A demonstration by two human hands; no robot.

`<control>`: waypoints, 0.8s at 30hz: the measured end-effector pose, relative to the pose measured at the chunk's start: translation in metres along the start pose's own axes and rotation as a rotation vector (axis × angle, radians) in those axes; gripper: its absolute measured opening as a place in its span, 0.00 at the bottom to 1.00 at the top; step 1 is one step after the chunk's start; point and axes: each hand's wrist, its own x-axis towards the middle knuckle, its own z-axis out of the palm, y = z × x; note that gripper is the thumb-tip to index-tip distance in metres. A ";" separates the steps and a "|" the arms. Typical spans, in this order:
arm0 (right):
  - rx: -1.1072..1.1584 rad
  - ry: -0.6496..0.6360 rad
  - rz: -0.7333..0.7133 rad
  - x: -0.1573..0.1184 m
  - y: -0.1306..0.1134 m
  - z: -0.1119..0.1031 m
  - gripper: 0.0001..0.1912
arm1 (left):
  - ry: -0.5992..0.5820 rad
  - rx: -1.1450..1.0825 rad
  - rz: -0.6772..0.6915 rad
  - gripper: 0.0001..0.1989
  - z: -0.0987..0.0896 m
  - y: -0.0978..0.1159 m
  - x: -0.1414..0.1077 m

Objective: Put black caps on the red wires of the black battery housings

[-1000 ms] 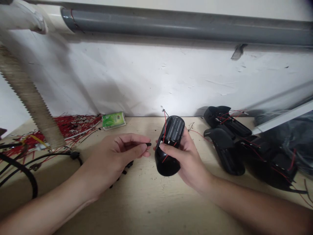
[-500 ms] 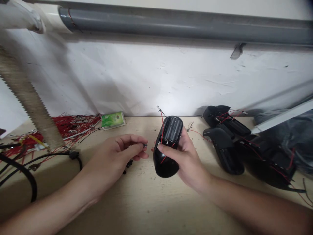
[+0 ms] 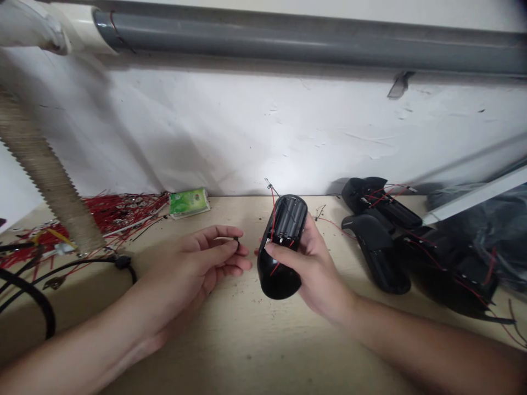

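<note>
My right hand (image 3: 315,258) is closed around a black oblong plastic housing (image 3: 283,280) with rounded ends, held tilted above the table. Its upper half has long ribbed slots like a battery compartment, and red and black wires (image 3: 272,200) stick out past the top edge. The thumb presses on the housing near a red wire. To the left, my left hand (image 3: 214,255) pinches a small black part (image 3: 237,241) between thumb and index finger, apart from the housing; the part is too small to name. The other left fingers are loosely curled.
More black housings with red wires (image 3: 381,252) lie at the right beside dark plastic bags (image 3: 473,211). At the back left are a heap of red wires (image 3: 123,214) and a green packet (image 3: 189,203). Black cables (image 3: 45,296) and a ridged post (image 3: 45,170) stand at the left.
The small part has turned in my left fingers and shifted slightly left. Black pieces glimpsed beneath the left hand before no longer show. My right hand and the housing stay almost still.
</note>
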 end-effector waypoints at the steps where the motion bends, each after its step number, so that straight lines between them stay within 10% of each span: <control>1: -0.002 0.003 0.000 0.000 0.000 0.000 0.26 | -0.022 0.030 0.018 0.14 -0.001 0.000 -0.001; 24: -0.047 -0.077 -0.036 -0.001 0.001 0.000 0.26 | 0.008 0.402 0.313 0.16 -0.001 0.002 0.003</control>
